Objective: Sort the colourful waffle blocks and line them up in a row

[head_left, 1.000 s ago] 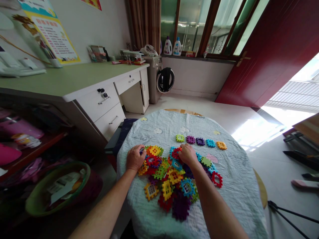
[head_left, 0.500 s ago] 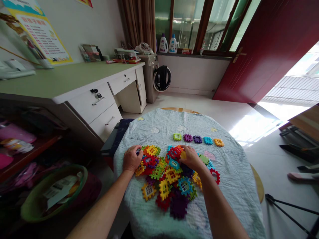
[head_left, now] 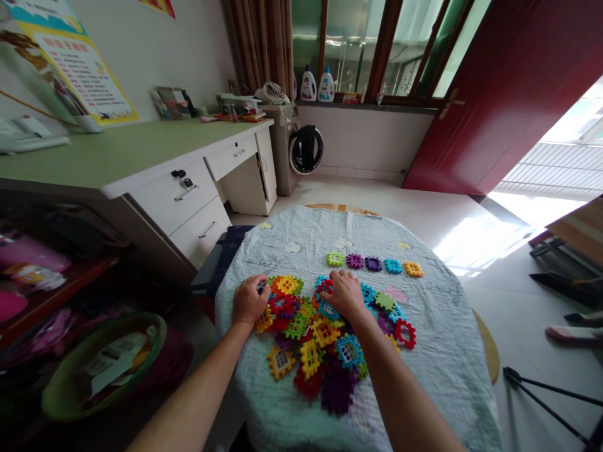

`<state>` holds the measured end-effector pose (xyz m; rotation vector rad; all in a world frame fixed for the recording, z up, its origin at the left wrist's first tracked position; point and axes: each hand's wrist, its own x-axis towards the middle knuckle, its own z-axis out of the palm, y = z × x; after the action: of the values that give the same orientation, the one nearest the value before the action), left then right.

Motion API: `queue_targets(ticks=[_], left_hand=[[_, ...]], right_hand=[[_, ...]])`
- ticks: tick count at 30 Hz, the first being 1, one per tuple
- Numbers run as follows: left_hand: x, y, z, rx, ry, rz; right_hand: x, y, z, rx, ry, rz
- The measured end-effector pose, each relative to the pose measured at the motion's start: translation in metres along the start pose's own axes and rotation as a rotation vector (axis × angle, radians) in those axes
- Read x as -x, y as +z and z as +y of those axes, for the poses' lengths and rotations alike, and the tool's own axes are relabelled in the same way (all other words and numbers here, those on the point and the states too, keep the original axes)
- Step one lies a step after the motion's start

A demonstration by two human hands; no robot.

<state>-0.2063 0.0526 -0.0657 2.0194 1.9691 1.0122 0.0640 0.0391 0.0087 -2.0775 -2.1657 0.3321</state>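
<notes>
A heap of toothed plastic building blocks (head_left: 325, 331) in several colours lies on the cloth-covered round table. At its left edge rests my left hand (head_left: 249, 301), fingers curled round a dark building block (head_left: 261, 287) that is mostly hidden. My right hand (head_left: 347, 292) reaches over the top of the heap. Its thumb and fingers close about a red building block (head_left: 326, 286), partly covered by the hand. Beyond the heap, several blocks stand in a spaced row: a green block (head_left: 335, 258), a purple block (head_left: 355, 260), a dark violet block (head_left: 374, 263), a blue block (head_left: 392, 267) and an orange block (head_left: 414, 269).
A pale blue patterned cloth (head_left: 311, 235) covers the tabletop. To the left are a desk with drawers (head_left: 188, 188) and a green basket (head_left: 51, 389) on the floor. Behind stands a washing machine (head_left: 282, 150). A black tripod leg (head_left: 541, 392) is at the right.
My right hand has shifted left across the heap, from a yellow piece onto the red block, uncovering blue and green blocks to its right. My left hand stays in place.
</notes>
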Motion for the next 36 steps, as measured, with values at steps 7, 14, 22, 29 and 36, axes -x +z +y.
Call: queue_targets(ticks=[7,14,22,29,36], left_hand=[[0.000,0.001,-0.001,0.000,-0.002,0.006],[0.000,0.001,0.000,-0.002,-0.007,0.001],[0.000,0.001,0.000,0.006,-0.013,0.013],[0.000,0.001,0.001,0.004,-0.013,0.010],[0.000,0.001,0.001,0.000,-0.008,0.010]], right_hand=[[-0.006,0.012,-0.009,0.015,0.005,-0.011],[-0.019,0.006,0.035,-0.231,0.108,0.132],[-0.012,0.014,0.031,-0.103,0.062,0.037],[-0.011,0.012,0.023,-0.032,0.051,-0.034],[-0.012,0.007,0.017,0.020,0.077,-0.029]])
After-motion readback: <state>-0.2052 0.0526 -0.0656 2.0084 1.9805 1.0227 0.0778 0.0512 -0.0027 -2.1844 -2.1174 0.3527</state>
